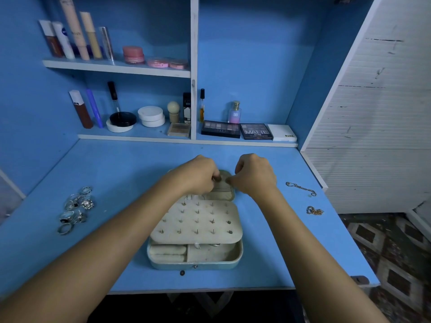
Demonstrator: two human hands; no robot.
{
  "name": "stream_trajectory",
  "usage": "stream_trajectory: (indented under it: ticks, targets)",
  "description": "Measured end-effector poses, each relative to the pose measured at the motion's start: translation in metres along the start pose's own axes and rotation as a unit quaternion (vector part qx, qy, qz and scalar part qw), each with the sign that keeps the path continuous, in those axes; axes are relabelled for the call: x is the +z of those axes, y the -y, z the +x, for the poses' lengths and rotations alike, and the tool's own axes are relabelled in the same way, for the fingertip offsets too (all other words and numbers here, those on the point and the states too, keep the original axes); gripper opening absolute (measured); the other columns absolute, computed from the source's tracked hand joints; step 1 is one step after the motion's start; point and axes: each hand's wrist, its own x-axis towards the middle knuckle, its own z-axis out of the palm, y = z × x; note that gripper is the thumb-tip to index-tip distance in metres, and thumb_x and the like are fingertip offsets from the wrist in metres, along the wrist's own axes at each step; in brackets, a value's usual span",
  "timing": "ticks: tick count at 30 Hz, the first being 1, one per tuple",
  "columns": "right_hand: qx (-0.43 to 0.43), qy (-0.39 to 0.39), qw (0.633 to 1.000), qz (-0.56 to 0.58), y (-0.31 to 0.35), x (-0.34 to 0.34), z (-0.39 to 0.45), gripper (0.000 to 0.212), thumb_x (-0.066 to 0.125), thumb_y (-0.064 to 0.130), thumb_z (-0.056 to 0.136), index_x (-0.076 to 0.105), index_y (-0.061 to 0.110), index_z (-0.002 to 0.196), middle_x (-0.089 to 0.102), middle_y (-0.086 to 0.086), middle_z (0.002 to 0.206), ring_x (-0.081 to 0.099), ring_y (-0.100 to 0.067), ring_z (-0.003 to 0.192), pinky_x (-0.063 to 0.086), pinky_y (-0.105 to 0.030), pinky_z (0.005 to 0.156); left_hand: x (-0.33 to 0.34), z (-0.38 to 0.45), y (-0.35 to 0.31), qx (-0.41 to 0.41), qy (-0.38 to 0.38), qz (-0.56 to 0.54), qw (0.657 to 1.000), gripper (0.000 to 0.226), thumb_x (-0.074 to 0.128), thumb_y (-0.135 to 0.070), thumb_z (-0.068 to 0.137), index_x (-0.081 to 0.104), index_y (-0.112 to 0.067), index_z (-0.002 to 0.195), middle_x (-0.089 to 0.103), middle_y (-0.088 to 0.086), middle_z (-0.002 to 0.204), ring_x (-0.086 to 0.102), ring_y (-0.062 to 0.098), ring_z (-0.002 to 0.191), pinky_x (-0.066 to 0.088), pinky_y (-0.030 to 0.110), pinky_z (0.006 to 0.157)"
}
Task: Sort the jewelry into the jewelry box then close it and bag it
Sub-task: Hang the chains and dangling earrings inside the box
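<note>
The jewelry box is lying open near the front edge of the counter, its lid half tipped away from the person, probably so both halves are within reach at once. An earring panel studded with small posts is lying across the middle of the box, covering most of the base and leaving only the front compartments and the ring rolls showing. That placement suggests the studs are already sorted and the panel is folded down out of the way.

Both hands are working at the lid half, at the far end of the box. The left hand is curling its fingers down into the lid pocket, and the right hand is doing the same opposite it, fingertips nearly meeting. They appear to be pinching something small between them, perhaps a fine chain being fastened there, but what it is cannot be told.

Left of the box, a cluster of rings is waiting on the counter. Right of the box, a beaded chain and a small gold chain are lying apart from each other. Keeping kinds on separate sides looks deliberate. No bag is in view.
</note>
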Motion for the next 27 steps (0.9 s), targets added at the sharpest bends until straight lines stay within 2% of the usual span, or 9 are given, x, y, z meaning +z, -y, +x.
stream_trajectory:
  ticks: [4,10,12,14,16,18,22,23,27]
  targets:
    - [-0.015,0.003,0.999,0.046,0.0,-0.011,-0.005,0.025,0.076,0.018,0.076,0.053,0.027,0.073,0.062,0.0,0.079,0.065,-0.024,0.072,0.041,-0.023,0.05,-0.002,-0.003,0.0,-0.007,-0.041,-0.088,0.995,0.032,0.059,-0.01,0.089,0.07,-0.025,0.115,0.066,-0.002,0.101,0.065,0.018,0.089,0.056,0.034,0.08]
    - [-0.027,0.043,0.992,0.114,0.014,-0.027,-0.01,0.023,0.07,0.007,0.077,0.06,0.027,0.083,0.069,-0.004,0.093,0.072,-0.023,0.074,0.049,-0.022,0.046,-0.006,-0.006,-0.006,-0.044,-0.045,-0.207,0.976,0.025,0.076,-0.022,0.085,0.067,-0.027,0.108,0.071,-0.006,0.099,0.067,0.014,0.08,0.051,0.026,0.061]
    - [-0.038,0.04,0.989,0.134,0.017,-0.029,-0.012,0.025,0.069,0.004,0.078,0.06,0.026,0.084,0.071,-0.003,0.092,0.072,-0.023,0.076,0.056,-0.028,0.055,-0.008,-0.007,-0.005,-0.054,-0.04,-0.231,0.971,0.025,0.077,-0.023,0.084,0.067,-0.026,0.107,0.074,-0.006,0.093,0.071,0.016,0.085,0.059,0.034,0.073]
    - [-0.048,0.042,0.985,0.162,0.017,-0.029,-0.013,0.022,0.069,0.003,0.081,0.06,0.023,0.086,0.074,-0.002,0.087,0.072,-0.02,0.073,0.06,-0.032,0.064,-0.009,-0.006,-0.002,-0.06,-0.036,-0.247,0.966,0.021,0.076,-0.02,0.085,0.068,-0.025,0.104,0.076,-0.006,0.087,0.073,0.016,0.085,0.058,0.04,0.086]
    - [-0.057,0.053,0.981,0.177,0.017,-0.027,-0.012,0.018,0.069,0.004,0.083,0.062,0.02,0.087,0.075,-0.002,0.08,0.071,-0.016,0.07,0.063,-0.038,0.072,-0.008,-0.006,0.002,-0.06,-0.037,-0.251,0.965,0.018,0.072,-0.015,0.087,0.068,-0.025,0.101,0.077,-0.006,0.083,0.073,0.013,0.082,0.057,0.04,0.09]
    - [-0.065,0.057,0.981,0.176,0.016,-0.025,-0.011,0.016,0.07,0.006,0.086,0.063,0.02,0.087,0.074,0.0,0.078,0.073,-0.015,0.071,0.063,-0.041,0.074,-0.007,-0.006,0.004,-0.061,-0.043,-0.246,0.966,0.017,0.07,-0.013,0.089,0.069,-0.024,0.101,0.076,-0.007,0.082,0.073,0.01,0.08,0.058,0.038,0.088]
    - [-0.086,0.049,0.987,0.125,0.014,-0.025,-0.013,0.02,0.064,0.005,0.088,0.065,0.024,0.083,0.07,0.002,0.089,0.067,-0.016,0.071,0.056,-0.023,0.055,-0.006,-0.008,0.006,-0.049,-0.044,-0.196,0.978,0.02,0.07,-0.018,0.089,0.073,-0.029,0.105,0.072,-0.011,0.095,0.067,0.009,0.089,0.057,0.028,0.081]
    - [-0.092,0.047,0.989,0.11,0.013,-0.024,-0.013,0.022,0.062,0.004,0.088,0.065,0.025,0.082,0.069,0.001,0.092,0.066,-0.016,0.073,0.055,-0.023,0.056,-0.006,-0.008,0.006,-0.044,-0.039,-0.185,0.981,0.019,0.072,-0.021,0.088,0.074,-0.031,0.104,0.07,-0.012,0.099,0.065,0.008,0.09,0.055,0.025,0.078]
    - [-0.101,0.064,0.986,0.117,0.01,-0.024,-0.015,0.026,0.059,0.002,0.088,0.065,0.025,0.08,0.071,-0.003,0.092,0.071,-0.025,0.08,0.062,-0.042,0.073,-0.004,-0.007,0.004,-0.038,-0.035,-0.167,0.985,0.022,0.077,-0.024,0.084,0.075,-0.03,0.105,0.069,-0.012,0.101,0.062,0.005,0.089,0.043,0.015,0.066]
